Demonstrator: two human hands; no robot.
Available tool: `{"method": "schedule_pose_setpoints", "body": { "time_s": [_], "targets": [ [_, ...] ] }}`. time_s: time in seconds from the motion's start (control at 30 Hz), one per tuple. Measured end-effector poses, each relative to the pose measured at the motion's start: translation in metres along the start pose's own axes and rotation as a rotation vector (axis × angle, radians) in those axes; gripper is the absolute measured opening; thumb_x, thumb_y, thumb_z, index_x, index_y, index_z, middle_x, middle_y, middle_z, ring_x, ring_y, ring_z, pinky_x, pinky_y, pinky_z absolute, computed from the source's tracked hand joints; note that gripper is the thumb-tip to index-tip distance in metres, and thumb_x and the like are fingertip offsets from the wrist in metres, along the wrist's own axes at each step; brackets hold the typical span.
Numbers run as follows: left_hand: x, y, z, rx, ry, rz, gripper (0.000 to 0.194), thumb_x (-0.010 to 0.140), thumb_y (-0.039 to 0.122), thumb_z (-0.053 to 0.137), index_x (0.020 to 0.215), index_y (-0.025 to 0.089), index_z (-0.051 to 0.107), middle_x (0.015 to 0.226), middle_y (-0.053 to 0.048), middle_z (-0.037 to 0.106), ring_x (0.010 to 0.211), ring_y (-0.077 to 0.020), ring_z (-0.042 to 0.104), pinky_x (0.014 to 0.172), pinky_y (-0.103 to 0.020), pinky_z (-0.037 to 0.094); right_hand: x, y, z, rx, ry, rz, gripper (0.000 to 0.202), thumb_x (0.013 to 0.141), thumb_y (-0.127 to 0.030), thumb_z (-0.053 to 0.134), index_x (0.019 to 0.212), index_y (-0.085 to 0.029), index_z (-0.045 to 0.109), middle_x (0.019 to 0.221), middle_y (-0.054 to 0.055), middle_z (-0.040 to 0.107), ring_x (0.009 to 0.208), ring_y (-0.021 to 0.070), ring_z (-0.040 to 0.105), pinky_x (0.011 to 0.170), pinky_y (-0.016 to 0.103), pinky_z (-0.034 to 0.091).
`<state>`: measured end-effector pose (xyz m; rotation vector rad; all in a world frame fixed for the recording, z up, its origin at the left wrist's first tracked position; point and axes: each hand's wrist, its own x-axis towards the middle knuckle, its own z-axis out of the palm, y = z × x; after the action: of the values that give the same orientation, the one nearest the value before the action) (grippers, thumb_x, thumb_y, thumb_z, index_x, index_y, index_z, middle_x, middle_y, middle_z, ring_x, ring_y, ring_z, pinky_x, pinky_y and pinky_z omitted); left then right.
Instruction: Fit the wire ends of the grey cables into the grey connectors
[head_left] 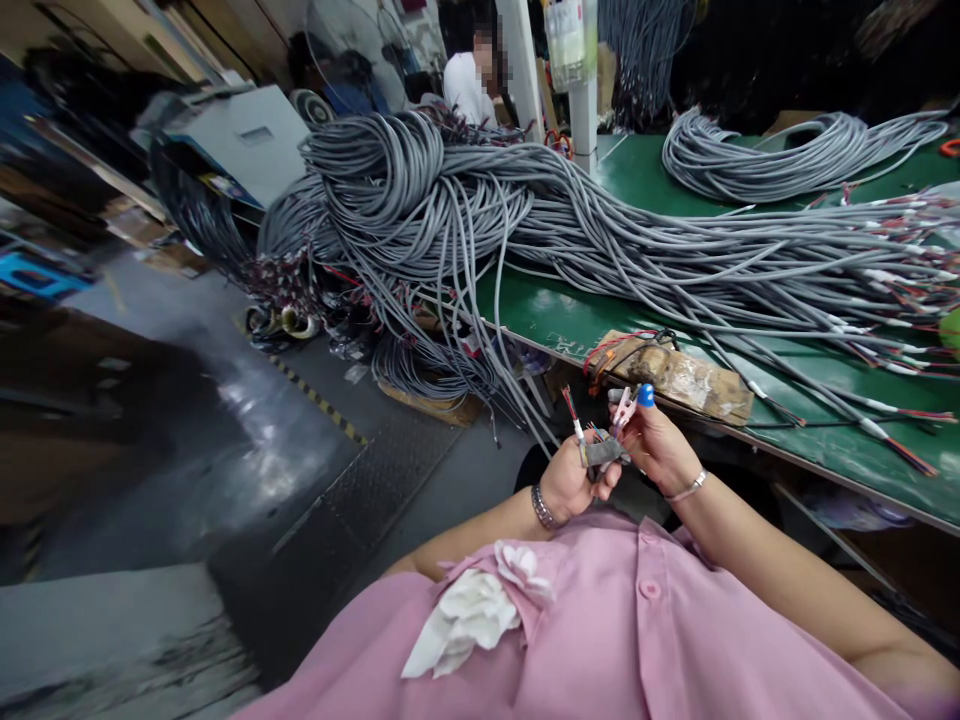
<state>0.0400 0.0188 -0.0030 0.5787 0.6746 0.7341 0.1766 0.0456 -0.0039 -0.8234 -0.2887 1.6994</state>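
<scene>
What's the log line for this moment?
left hand: grips grey cable end | right hand: fingers its coloured wires | green table

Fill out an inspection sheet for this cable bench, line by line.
Surface: green bench, largely covered by cable.
Job's things: short grey cable end with coloured wires fanned out, held between both hands.
Clutter: taped brown block at the bench edge; white fabric flower on the pink shirt.
Grippers: left hand closed on the cable end; right hand pinches at the wires, blue cap on one fingertip.
Cables: large grey cable bundle spilling off the bench; a second coil at the back.
Surroundings: another person seated beyond; fan; dark floor.
</scene>
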Motion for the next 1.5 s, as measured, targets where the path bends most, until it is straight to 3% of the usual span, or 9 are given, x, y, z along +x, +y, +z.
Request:
{"method": "schedule_pose_setpoints", "body": {
  "time_s": [0.33, 0.43, 0.6, 0.77, 0.83, 1.07, 1.3, 1.5],
  "targets": [
    [-0.011, 0.003, 0.006, 0.084, 0.067, 0.026, 0.043, 0.069, 0.056, 0.064, 0.074, 0.015, 0.055, 0.047, -0.001, 0.058, 0.029, -0.0087, 0.044, 0.028, -0.018, 0.025, -0.013, -0.008, -0.005, -0.145, -0.147, 0.082, 0.058, 0.075, -0.076, 0.045, 0.084, -0.023, 0.065, 0.086, 0.005, 0.067, 0.065, 0.0148, 0.058, 0.06, 0.028, 0.048],
    [-0.018, 0.003, 0.009, 0.178, 0.101, 0.064, 0.038, 0.068, 0.05, 0.069, 0.071, 0.014, 0.054, 0.049, 0.0, 0.059, 0.031, -0.0081, 0.046, 0.03, -0.018, 0.028, -0.017, -0.012, -0.006, -0.166, -0.18, 0.108, 0.051, 0.079, -0.07, 0.047, 0.085, -0.022, 0.066, 0.089, 0.006, 0.067, 0.067, 0.0147, 0.057, 0.06, 0.028, 0.047],
    [-0.023, 0.005, 0.014, 0.262, 0.153, 0.163, 0.034, 0.071, 0.045, 0.069, 0.07, 0.014, 0.054, 0.052, 0.0, 0.06, 0.032, -0.0072, 0.047, 0.031, -0.017, 0.024, -0.023, -0.017, -0.002, -0.195, -0.16, 0.045, 0.024, 0.081, -0.044, 0.064, 0.083, -0.02, 0.066, 0.077, 0.002, 0.063, 0.063, 0.0108, 0.054, 0.059, 0.022, 0.046],
    [-0.024, 0.006, 0.014, 0.361, 0.192, 0.167, 0.034, 0.072, 0.044, 0.068, 0.068, 0.014, 0.054, 0.052, 0.0, 0.059, 0.033, -0.0065, 0.047, 0.032, -0.018, 0.024, -0.033, -0.022, -0.005, -0.331, -0.166, 0.148, 0.037, 0.078, -0.054, 0.063, 0.084, -0.017, 0.066, 0.078, 0.004, 0.064, 0.062, 0.0122, 0.055, 0.054, 0.024, 0.045],
    [-0.026, 0.006, 0.013, 0.427, 0.195, 0.171, 0.035, 0.073, 0.045, 0.067, 0.065, 0.014, 0.054, 0.05, 0.0, 0.059, 0.033, -0.0067, 0.047, 0.033, -0.018, 0.025, -0.038, -0.025, -0.006, -0.431, -0.175, 0.16, 0.035, 0.074, -0.051, 0.068, 0.081, -0.017, 0.064, 0.075, 0.004, 0.063, 0.061, 0.0121, 0.054, 0.055, 0.024, 0.044],
    [-0.03, 0.008, 0.014, 0.546, 0.186, 0.178, 0.034, 0.074, 0.045, 0.066, 0.066, 0.015, 0.054, 0.052, -0.001, 0.06, 0.037, -0.0082, 0.051, 0.036, -0.018, 0.032, -0.047, -0.025, -0.001, -0.758, -0.23, 0.021, 0.023, 0.07, -0.035, 0.075, 0.075, -0.017, 0.061, 0.067, -0.001, 0.058, 0.058, 0.0098, 0.046, 0.052, 0.022, 0.036],
    [-0.03, 0.004, 0.011, 0.546, 0.204, 0.184, 0.033, 0.074, 0.045, 0.065, 0.067, 0.015, 0.054, 0.052, 0.0, 0.06, 0.036, -0.0077, 0.05, 0.037, -0.018, 0.032, -0.047, -0.019, -0.001, -0.773, -0.218, -0.034, 0.017, 0.072, -0.032, 0.07, 0.073, -0.018, 0.062, 0.064, -0.001, 0.059, 0.058, 0.0111, 0.047, 0.055, 0.025, 0.036],
    [-0.028, 0.001, 0.007, 0.49, 0.232, 0.204, 0.033, 0.078, 0.043, 0.061, 0.063, 0.015, 0.053, 0.049, 0.001, 0.057, 0.034, -0.0067, 0.047, 0.034, -0.018, 0.025, -0.048, -0.012, 0.0, -0.736, -0.146, -0.084, 0.011, 0.071, -0.025, 0.07, 0.07, -0.018, 0.062, 0.062, -0.003, 0.054, 0.056, 0.0097, 0.041, 0.055, 0.025, 0.033]
  ]
}}
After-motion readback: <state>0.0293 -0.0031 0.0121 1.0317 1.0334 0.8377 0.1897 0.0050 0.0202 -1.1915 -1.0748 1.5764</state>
